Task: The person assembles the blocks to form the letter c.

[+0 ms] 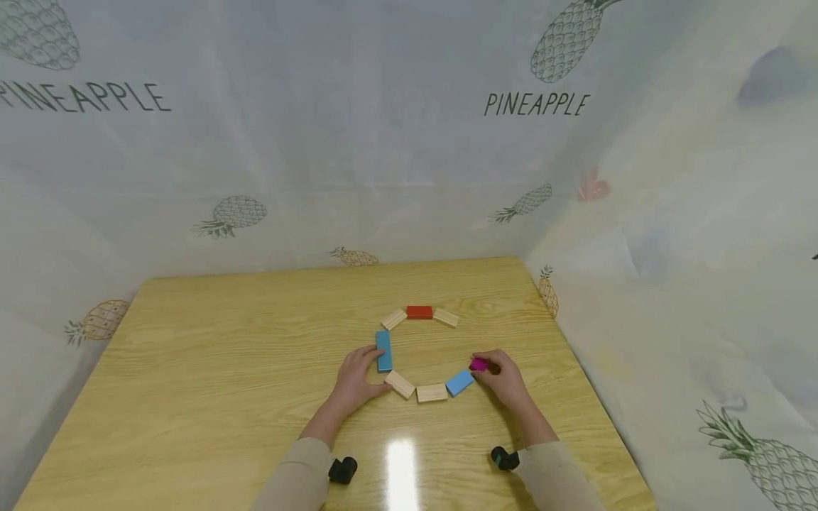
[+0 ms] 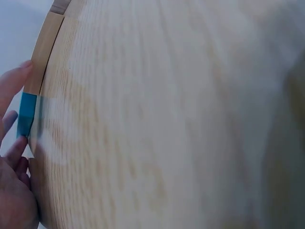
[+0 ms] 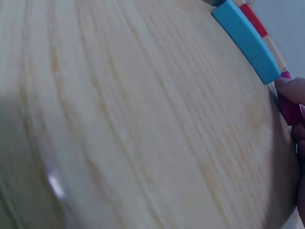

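Note:
Wooden building blocks form a ring with a gap at its right side. My right hand [image 1: 505, 380] pinches a magenta block [image 1: 478, 364] between thumb and fingers, by the end of a light blue block [image 1: 459, 382]. In the right wrist view the thumb lies over the magenta block [image 3: 289, 107]. At the ring's left, my left hand [image 1: 354, 380] has its fingers against a darker blue block [image 1: 383, 351], while its thumb touches a plain wood block [image 1: 400, 385]. Another plain block [image 1: 432, 392] sits at the near side.
On the far side of the ring, a red block [image 1: 419, 312] lies between two plain blocks, one left [image 1: 394, 319] and one right [image 1: 446, 317]. The wood-grain table [image 1: 224, 369] is bordered behind and at the right by a pineapple-print cloth [image 1: 358, 142].

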Demonstrator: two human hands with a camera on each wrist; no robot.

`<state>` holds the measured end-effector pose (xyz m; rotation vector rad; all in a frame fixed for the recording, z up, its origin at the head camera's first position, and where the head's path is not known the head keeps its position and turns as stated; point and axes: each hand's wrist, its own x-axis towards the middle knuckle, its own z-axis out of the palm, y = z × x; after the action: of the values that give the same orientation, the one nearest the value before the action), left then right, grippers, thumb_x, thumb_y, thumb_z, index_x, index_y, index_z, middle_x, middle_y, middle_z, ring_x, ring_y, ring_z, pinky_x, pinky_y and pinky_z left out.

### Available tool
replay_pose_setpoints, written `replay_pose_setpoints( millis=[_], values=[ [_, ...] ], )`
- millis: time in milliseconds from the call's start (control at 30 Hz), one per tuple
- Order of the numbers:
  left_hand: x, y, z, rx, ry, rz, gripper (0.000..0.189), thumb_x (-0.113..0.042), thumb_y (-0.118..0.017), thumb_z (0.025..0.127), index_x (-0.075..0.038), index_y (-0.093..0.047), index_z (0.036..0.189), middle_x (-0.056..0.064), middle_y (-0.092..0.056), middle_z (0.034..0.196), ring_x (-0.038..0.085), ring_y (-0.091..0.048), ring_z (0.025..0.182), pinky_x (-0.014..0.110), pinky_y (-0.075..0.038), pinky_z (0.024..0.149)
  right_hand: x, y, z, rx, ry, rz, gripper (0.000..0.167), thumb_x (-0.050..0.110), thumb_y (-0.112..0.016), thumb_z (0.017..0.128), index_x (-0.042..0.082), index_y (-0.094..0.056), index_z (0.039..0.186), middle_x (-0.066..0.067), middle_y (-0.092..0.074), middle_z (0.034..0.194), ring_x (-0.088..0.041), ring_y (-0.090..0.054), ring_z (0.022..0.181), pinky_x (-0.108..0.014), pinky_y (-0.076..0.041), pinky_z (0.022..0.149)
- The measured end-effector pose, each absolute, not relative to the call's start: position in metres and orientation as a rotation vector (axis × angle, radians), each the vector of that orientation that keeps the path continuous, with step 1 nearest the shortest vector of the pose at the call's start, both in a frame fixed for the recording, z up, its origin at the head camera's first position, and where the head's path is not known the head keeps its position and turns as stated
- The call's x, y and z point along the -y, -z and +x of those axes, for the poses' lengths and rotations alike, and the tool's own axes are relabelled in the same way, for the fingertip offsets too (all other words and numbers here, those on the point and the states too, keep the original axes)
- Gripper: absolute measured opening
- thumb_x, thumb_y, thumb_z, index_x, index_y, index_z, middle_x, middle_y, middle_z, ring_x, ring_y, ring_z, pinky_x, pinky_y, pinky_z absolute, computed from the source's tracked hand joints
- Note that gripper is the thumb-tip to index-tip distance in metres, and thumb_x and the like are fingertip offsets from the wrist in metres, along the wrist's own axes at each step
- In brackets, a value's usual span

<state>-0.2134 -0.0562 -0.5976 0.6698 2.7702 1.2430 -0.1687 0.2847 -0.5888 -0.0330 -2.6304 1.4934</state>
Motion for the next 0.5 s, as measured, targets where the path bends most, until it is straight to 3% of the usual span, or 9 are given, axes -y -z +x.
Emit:
replay_pose_setpoints(
  millis=[267, 500],
  values=[
    [0.055, 0.6, -0.214, -2.753, -1.261, 0.665, 0.074, -0.031, -0.086, 0.075, -0.009, -0.054, 0.138, 0.017, -0.044, 0.144, 0.042, -0.033, 0.134, 0.059, -0.025, 0.108, -0.275, 0.577, -0.158, 2.571, -1.45, 0.058, 0.031, -0.004, -0.073, 0.084, -0.008, -0.067, 0.113, -0.02, -0.061, 0.106, -0.035, -0.058, 0.098, -0.039, -0.052, 0.084],
    [0.057, 0.6, -0.215, -2.747, -1.285, 0.667, 0.073, -0.03, -0.086, 0.075, -0.009, -0.054, 0.137, 0.017, -0.044, 0.143, 0.043, -0.032, 0.133, 0.061, -0.026, 0.107, -0.286, 0.601, -0.164, 2.509, -1.445, -0.042, 0.034, 0.008, -0.079, 0.083, 0.004, -0.07, 0.115, -0.01, -0.061, 0.11, -0.025, -0.057, 0.103, -0.023, -0.047, 0.091]
  ],
)
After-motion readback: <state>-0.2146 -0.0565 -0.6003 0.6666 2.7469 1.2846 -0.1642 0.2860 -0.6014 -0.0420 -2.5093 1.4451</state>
